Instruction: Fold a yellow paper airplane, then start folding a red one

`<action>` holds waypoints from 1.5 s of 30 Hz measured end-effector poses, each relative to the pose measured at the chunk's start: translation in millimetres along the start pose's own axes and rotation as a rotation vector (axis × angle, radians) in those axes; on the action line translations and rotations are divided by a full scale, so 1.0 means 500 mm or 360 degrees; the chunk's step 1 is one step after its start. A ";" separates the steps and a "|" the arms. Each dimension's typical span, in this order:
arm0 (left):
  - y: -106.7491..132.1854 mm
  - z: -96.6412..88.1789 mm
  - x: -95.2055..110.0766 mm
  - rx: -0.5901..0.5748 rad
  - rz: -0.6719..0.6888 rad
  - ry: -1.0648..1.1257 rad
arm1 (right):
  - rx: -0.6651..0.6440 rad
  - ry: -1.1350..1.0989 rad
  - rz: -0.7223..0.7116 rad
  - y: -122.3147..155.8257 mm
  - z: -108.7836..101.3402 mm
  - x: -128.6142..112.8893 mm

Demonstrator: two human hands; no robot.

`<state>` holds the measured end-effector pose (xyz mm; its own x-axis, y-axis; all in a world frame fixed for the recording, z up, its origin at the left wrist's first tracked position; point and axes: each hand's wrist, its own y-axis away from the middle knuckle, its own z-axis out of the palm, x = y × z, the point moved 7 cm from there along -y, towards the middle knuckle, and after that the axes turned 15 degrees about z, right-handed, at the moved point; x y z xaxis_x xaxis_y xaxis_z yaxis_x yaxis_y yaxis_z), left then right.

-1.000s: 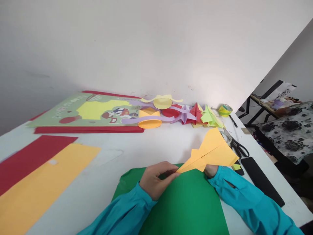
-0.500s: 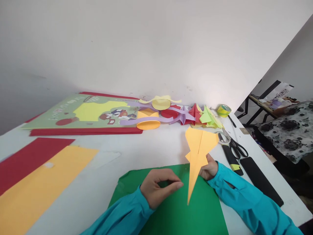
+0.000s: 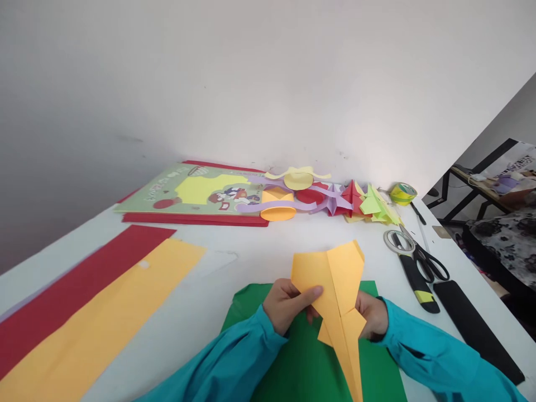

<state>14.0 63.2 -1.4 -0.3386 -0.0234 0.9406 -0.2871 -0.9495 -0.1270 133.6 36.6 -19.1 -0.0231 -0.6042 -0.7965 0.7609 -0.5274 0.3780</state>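
Right now you hold an orange paper plane (image 3: pixel 333 279) in both hands just above a green paper sheet (image 3: pixel 301 363) that lies on the white table (image 3: pixel 234 251) at its near edge. Your left hand (image 3: pixel 288 304) is closed on the plane's left wing, thumb pressed on top of the paper and fingers curled under it. Your right hand (image 3: pixel 372 315) grips the plane from the right at the notch below the wing, and most of its fingers are hidden behind the paper. The plane stands nearly upright, its wide tail away from you and its narrow nose pointing down towards you, past the lower edge of the view. To your left, a red paper strip (image 3: pixel 84 285) and an orange paper strip (image 3: pixel 104 329) lie side by side, touching along their long edges. At the wall lies an illustrated booklet (image 3: pixel 201 192) on red sheets, with a row of folded paper crafts (image 3: pixel 326 195) and a yellow-green tape roll (image 3: pixel 402 193) beside it. To your right lie a clear tape ring (image 3: pixel 399 241), scissors (image 3: pixel 429 263), a black and yellow utility knife (image 3: pixel 419 282) and a long black flat object (image 3: pixel 473 324).
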 end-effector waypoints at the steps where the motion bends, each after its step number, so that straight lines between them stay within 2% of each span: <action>1: 0.000 -0.004 0.005 0.0033 0.0031 -0.0040 | 0.0013 -0.0019 0.0008 -0.001 -0.001 0.001; 4: -0.003 -0.017 0.013 0.0140 0.0072 -0.0101 | 0.0066 -0.0144 -0.0010 -0.005 -0.011 0.005; 7: -0.004 -0.022 0.007 0.0191 0.0004 0.0003 | 0.0087 -0.0216 -0.0036 -0.007 -0.020 0.009; 17: -0.006 -0.017 0.012 0.0177 -0.0006 -0.0009 | 0.0168 -0.0156 -0.0022 -0.002 -0.040 0.023; 22: -0.008 -0.018 0.016 0.0185 0.0085 -0.0057 | 0.0146 -0.0149 0.0023 -0.004 -0.018 0.014; 26: -0.007 -0.020 0.009 0.0199 0.0044 -0.0096 | 0.0125 -0.0140 0.0010 -0.005 -0.003 0.003; 37: -0.006 -0.026 -0.005 0.0251 0.0020 0.0095 | 0.0118 -0.0111 -0.0017 -0.004 -0.016 0.009; 42: 0.005 -0.017 0.005 0.0386 0.0096 0.0210 | -0.0069 0.0137 0.0116 -0.002 0.010 0.009; 45: 0.013 -0.017 0.015 0.0473 0.0122 0.0138 | -0.0109 0.0149 0.0160 -0.002 0.015 0.012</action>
<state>1.8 59.8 2.2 -0.4281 -0.0840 0.8998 0.0125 -0.9961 -0.0870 127.7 29.0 -20.5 0.1134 -0.5921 -0.7979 0.7988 -0.4232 0.4276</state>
